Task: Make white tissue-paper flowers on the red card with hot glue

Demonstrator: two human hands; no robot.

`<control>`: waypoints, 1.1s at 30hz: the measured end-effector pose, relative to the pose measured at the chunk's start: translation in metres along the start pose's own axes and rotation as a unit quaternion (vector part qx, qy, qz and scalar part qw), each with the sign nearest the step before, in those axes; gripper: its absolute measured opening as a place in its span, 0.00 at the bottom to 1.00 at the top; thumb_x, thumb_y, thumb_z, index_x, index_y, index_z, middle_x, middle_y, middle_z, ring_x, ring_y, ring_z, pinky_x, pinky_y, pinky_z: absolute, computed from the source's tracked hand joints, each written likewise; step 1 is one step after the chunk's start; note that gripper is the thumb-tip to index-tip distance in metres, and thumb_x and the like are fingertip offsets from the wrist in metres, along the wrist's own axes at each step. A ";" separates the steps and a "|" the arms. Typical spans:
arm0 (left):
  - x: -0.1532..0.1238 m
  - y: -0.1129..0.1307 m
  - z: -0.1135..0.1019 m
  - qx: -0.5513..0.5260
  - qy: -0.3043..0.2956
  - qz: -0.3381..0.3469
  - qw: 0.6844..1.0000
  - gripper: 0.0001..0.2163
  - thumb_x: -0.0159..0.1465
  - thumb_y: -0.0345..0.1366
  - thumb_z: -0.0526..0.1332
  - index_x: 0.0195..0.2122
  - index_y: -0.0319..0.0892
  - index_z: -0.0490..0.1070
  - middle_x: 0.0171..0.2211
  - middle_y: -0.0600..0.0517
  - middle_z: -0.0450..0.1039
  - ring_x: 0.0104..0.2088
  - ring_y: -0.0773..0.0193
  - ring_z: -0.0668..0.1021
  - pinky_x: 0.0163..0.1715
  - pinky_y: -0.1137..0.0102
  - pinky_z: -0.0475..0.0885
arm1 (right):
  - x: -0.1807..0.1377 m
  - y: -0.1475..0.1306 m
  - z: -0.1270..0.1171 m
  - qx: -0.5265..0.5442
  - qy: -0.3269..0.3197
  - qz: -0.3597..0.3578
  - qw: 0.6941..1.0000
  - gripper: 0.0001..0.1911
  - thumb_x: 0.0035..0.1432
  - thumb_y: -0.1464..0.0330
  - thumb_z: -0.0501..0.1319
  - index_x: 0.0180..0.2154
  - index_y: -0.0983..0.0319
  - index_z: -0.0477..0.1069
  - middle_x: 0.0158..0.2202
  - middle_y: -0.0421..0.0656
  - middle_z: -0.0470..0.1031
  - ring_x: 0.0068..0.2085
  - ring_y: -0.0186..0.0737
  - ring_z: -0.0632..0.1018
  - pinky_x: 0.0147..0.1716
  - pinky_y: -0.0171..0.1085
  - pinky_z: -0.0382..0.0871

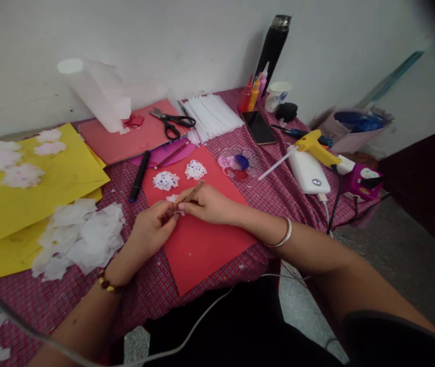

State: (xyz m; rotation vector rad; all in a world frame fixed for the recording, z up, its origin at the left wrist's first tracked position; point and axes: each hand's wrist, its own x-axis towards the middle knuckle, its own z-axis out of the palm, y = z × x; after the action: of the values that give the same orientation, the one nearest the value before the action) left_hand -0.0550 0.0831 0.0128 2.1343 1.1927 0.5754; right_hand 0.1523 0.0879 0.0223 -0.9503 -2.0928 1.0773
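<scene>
My left hand [155,227] pinches a small white paper piece [180,212], its fingertips meeting those of my right hand. A thin brown stick [194,191], pencil-like, is gripped in my right hand [211,205], its lower end hidden by the fingers. Both hands are over a red sheet [209,250]. Just beyond them on that sheet sit two ruffled white paper flowers with blue-purple specks, one flower [165,180] at the left and another flower [195,169] at the right. Another bit of white paper [172,198] shows right behind my fingers.
Loose white paper pieces [83,237] and yellow sheets [49,188] lie left. A black marker [139,177], scissors [171,121] and white sticks [213,117] are farther back. Right are a paint palette [239,163], a phone [258,127], a yellow glue gun [312,145] and a white power bank [309,171].
</scene>
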 end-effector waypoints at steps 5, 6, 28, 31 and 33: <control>0.000 -0.001 -0.003 -0.144 -0.015 -0.044 0.988 0.09 0.62 0.39 0.58 0.40 0.44 0.72 0.33 0.52 0.78 0.34 0.62 0.79 0.37 0.67 0.73 | -0.001 0.005 0.000 0.046 0.032 -0.026 0.998 0.10 0.69 0.70 0.54 0.40 0.66 0.73 0.35 0.44 0.77 0.38 0.36 0.77 0.42 0.37 0.71; 0.000 -0.001 -0.004 -0.165 -0.017 -0.055 0.985 0.09 0.62 0.40 0.59 0.40 0.44 0.72 0.34 0.51 0.78 0.35 0.61 0.79 0.38 0.67 0.73 | -0.001 0.005 0.001 0.058 0.036 -0.030 0.997 0.10 0.69 0.69 0.54 0.40 0.65 0.73 0.35 0.44 0.77 0.38 0.36 0.77 0.42 0.37 0.71; -0.008 0.000 -0.009 -0.123 -0.007 -0.124 0.985 0.12 0.62 0.43 0.58 0.43 0.43 0.73 0.33 0.51 0.79 0.34 0.59 0.79 0.33 0.66 0.72 | -0.005 0.003 0.005 0.023 0.022 -0.011 0.999 0.10 0.69 0.72 0.51 0.40 0.64 0.72 0.39 0.45 0.76 0.38 0.35 0.75 0.41 0.37 0.71; -0.007 0.002 -0.009 -0.113 -0.002 -0.133 0.985 0.13 0.61 0.43 0.58 0.43 0.42 0.72 0.34 0.49 0.80 0.33 0.58 0.79 0.34 0.65 0.72 | -0.007 0.001 0.008 -0.041 0.021 -0.033 0.998 0.11 0.69 0.73 0.51 0.42 0.63 0.72 0.42 0.46 0.76 0.45 0.37 0.76 0.49 0.39 0.71; -0.006 0.004 -0.009 -0.111 0.000 -0.133 0.985 0.13 0.61 0.43 0.58 0.42 0.42 0.73 0.35 0.49 0.80 0.34 0.58 0.80 0.35 0.64 0.73 | -0.008 0.000 0.010 -0.089 0.009 -0.052 0.995 0.11 0.71 0.73 0.51 0.43 0.63 0.72 0.43 0.47 0.76 0.47 0.39 0.76 0.50 0.39 0.70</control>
State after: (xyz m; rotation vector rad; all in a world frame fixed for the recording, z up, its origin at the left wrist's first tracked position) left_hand -0.0611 0.0793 0.0210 1.7559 1.3200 0.5583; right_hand 0.1495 0.0775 0.0158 -0.9182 -2.2267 0.8369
